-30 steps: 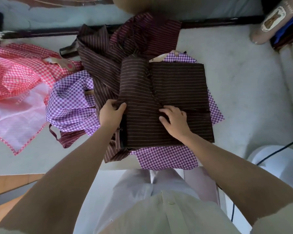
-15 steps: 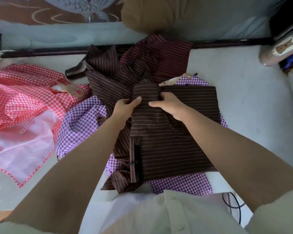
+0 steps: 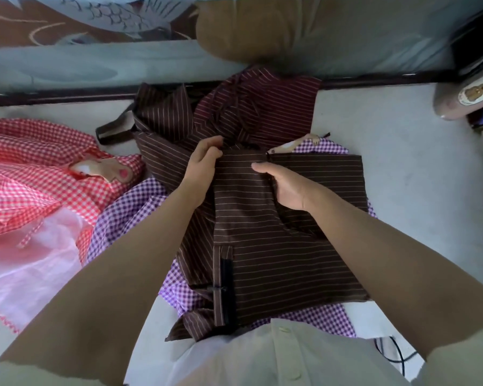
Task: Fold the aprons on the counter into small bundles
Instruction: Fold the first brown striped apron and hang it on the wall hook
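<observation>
Left hand (image 3: 203, 166), right hand (image 3: 288, 188) farther up one brown apron (image 3: 279, 263), both tight on it

Brown striped apron (image 3: 285, 254), purple checked apron (image 3: 129, 215)

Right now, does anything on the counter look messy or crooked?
Yes. The brown striped apron is only half folded, lying on a crumpled purple checked apron, and a dark strap pokes out loose from the striped pile behind it.

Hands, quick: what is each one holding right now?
Left hand: grips the brown apron at its folded edge.
Right hand: pinches the same apron, thumb on top.
</observation>
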The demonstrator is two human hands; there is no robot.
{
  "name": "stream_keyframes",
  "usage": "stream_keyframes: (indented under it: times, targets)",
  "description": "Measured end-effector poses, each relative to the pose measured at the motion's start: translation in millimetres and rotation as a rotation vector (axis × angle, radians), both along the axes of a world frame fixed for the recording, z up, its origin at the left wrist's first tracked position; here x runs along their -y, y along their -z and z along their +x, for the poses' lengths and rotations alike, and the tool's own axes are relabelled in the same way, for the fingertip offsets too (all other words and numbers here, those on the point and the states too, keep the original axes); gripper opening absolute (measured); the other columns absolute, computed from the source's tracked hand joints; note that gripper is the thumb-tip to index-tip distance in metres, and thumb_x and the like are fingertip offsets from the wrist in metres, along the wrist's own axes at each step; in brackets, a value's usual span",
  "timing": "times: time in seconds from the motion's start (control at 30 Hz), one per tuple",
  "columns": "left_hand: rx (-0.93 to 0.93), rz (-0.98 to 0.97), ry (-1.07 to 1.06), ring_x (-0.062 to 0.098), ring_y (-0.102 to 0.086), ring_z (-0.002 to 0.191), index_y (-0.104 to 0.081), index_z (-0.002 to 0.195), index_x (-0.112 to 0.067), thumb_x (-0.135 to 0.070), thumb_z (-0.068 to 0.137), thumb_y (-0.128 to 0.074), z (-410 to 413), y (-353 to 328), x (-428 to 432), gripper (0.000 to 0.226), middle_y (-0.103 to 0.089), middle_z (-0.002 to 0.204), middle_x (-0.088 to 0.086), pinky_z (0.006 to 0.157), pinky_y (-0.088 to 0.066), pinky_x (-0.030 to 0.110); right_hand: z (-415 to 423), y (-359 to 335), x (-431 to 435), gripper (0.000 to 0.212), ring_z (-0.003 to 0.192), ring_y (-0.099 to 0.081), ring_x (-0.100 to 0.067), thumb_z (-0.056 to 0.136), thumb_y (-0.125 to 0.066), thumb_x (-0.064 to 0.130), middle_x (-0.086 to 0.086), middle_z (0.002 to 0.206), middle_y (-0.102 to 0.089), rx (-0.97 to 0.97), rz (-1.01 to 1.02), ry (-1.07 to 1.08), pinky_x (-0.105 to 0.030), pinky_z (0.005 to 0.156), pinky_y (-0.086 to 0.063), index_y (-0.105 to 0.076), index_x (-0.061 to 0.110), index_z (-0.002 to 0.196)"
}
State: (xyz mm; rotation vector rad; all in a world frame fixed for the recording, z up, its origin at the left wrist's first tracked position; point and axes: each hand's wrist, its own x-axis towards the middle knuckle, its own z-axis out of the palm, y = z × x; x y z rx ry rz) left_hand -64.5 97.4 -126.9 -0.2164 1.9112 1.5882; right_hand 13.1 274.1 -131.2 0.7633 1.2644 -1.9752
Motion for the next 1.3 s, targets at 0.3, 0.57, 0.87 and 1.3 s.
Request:
stream_keyframes:
  times: [0.3,0.57,0.87,1.3]
  targets:
    - [0.042,0.045,0.143,0.014,-0.058,0.112,-0.057,0.130,-0.020,0.004,0.083,-0.035,-7.4,-8.5,15.8,0.057,-0.062,0.123,0.001,0.089,-0.049,0.024,-18.1,-10.7,10.5,0.031,0.109,-0.066,-0.025,0.097,-0.052,0.023,-0.009,0.115,-0.071,0.111,-0.155,-0.001,-0.040,0.095,-0.050,-0.061,0.009,0.123]
    - [0.121,-0.009,0.296,0.018,-0.060,0.087,-0.064,0.087,-0.017,-0.013,0.064,-0.047,-14.9,-21.4,8.8,0.029,-0.064,0.085,0.000,0.084,-0.049,0.031,-18.7,-15.4,11.2,0.028,0.102,-0.065,-0.023,0.094,-0.048,-0.002,-0.006,0.106,-0.070,-0.043,-0.051,0.037,-0.038,0.092,-0.052,-0.065,0.014,0.110]
    - [0.079,-0.022,0.431,0.015,-0.061,0.093,-0.065,0.103,-0.019,-0.003,0.080,-0.046,-26.5,-14.1,3.8,0.034,-0.067,0.098,0.001,0.085,-0.048,0.027,-24.7,-3.2,5.9,0.037,0.117,-0.061,-0.026,0.096,-0.050,0.005,-0.010,0.121,-0.066,-0.050,-0.110,-0.002,-0.043,0.102,-0.047,-0.057,0.009,0.132]
    - [-1.002,-0.794,0.267,0.027,-0.043,0.114,-0.056,0.115,-0.014,-0.021,0.088,-0.051,37.7,-6.1,-10.2,0.028,-0.050,0.123,0.009,0.096,-0.036,0.040,3.7,11.9,-5.7,0.027,0.104,-0.063,-0.014,0.096,-0.060,0.031,0.001,0.111,-0.067,-0.169,0.479,-0.049,-0.021,0.080,-0.048,-0.062,0.018,0.119]
